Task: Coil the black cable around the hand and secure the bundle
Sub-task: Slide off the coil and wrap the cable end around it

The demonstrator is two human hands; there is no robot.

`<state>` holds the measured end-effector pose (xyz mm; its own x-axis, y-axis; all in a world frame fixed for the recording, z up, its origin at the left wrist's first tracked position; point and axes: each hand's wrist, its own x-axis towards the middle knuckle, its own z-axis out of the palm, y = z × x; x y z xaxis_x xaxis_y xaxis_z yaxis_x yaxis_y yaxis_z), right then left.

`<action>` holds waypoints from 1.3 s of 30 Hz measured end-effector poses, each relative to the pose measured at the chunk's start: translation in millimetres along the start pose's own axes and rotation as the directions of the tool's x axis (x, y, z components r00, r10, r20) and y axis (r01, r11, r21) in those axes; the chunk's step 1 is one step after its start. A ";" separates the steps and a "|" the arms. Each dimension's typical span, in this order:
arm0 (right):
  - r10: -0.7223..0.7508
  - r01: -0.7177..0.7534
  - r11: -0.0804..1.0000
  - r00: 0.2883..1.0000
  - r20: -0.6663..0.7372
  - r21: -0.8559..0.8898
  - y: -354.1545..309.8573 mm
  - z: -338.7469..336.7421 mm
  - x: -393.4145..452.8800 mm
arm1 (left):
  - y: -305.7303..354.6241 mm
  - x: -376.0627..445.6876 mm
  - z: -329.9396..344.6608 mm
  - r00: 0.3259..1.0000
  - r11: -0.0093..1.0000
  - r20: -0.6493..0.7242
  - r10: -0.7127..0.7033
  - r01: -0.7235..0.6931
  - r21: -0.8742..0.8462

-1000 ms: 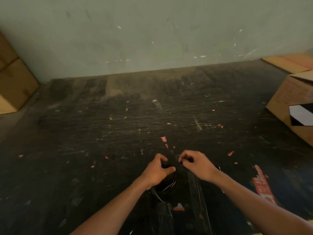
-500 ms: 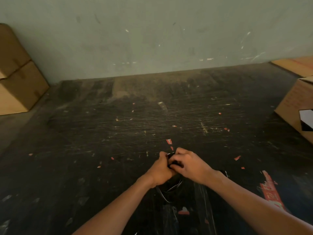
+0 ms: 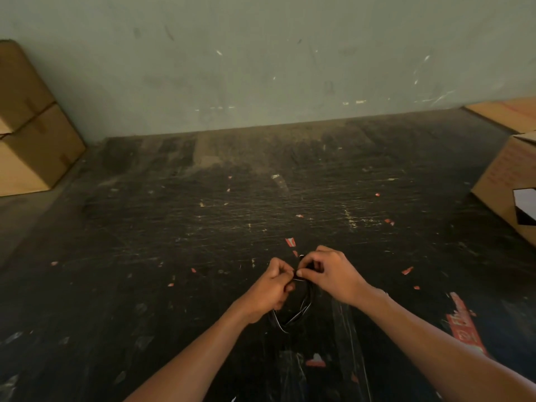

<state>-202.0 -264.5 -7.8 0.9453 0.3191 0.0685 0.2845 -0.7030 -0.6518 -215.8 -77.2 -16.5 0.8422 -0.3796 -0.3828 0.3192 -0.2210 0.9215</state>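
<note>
Between both fists, cable (image 3: 293, 317) coil hangs toward the body; left hand (image 3: 271, 288) grips bundle, right hand (image 3: 330, 274) pinches its top.

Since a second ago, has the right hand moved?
Yes. Against the red-and-white scrap, the right hand has shifted left, closing the gap to meet the left hand at the black cable.

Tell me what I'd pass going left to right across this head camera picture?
Stacked cardboard boxes → left hand → black cable → right hand → red label → cardboard box.
</note>
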 end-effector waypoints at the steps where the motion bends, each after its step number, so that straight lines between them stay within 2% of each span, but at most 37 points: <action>1: 0.010 -0.010 1.000 1.000 0.002 0.016 0.4 -0.6 -0.2 | -1.4 0.1 -0.6 1.000 1.000 -0.009 0.009 -0.009 -0.007; 6: 0.057 -0.052 0.976 0.998 -0.014 0.211 -1.1 -3.9 -4.6 | -7.9 -0.2 -4.0 0.996 1.000 -0.089 0.012 -0.013 -0.016; 9: 0.021 -0.013 0.965 0.999 -0.030 0.262 -5.1 -3.5 -6.0 | -8.0 -1.8 -2.0 0.993 0.999 -0.120 0.003 0.002 0.046; 11: 0.004 0.004 0.956 1.000 -0.026 0.295 -8.9 -1.6 -5.6 | -5.1 -2.6 -0.5 0.988 0.995 -0.148 0.045 -0.032 0.091; 14: -0.058 0.059 0.959 0.998 -0.013 0.278 -12.5 1.4 -3.9 | 1.7 -2.6 1.0 0.982 0.992 -0.172 0.082 -0.063 0.112; 19: -0.171 0.148 0.969 0.980 0.104 0.198 -13.6 0.2 -2.0 | 10.7 -2.9 -4.2 0.984 0.996 -0.178 -0.005 -0.010 -0.084; 23: -0.214 0.194 0.971 0.966 0.147 0.142 -12.7 -0.7 -1.6 | 10.2 -7.0 -8.1 0.986 0.995 -0.143 0.083 -0.091 -0.052; 27: -0.138 0.112 0.973 0.983 0.118 0.201 -13.0 1.6 -3.5 | 9.5 -9.8 -8.5 0.976 0.991 -0.183 0.117 -0.126 -0.041; 30: -0.105 0.094 0.951 0.994 0.020 0.294 -16.8 4.3 -4.5 | 10.4 -10.6 -6.3 0.972 0.991 -0.198 0.129 -0.135 -0.021; 32: -0.107 0.119 0.965 0.992 -0.062 0.233 -18.1 5.7 -3.8 | 11.3 -10.4 -2.9 0.971 0.992 -0.205 0.120 -0.127 -0.023; 35: -0.123 0.138 0.981 0.986 -0.112 0.137 -20.3 8.3 -5.1 | 11.5 -8.7 1.5 0.973 0.994 -0.215 0.087 -0.099 -0.046; 39: -0.124 0.130 0.985 0.991 -0.059 0.117 -24.8 12.0 -6.5 | 7.6 -5.9 5.4 0.964 0.998 -0.258 0.062 -0.066 -0.007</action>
<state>-217.1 -241.5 -1.1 0.9105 0.3659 0.1928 0.3843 -0.5763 -0.7212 -220.7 -81.5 -7.5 0.9440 -0.1479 -0.2950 0.2658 -0.1892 0.9453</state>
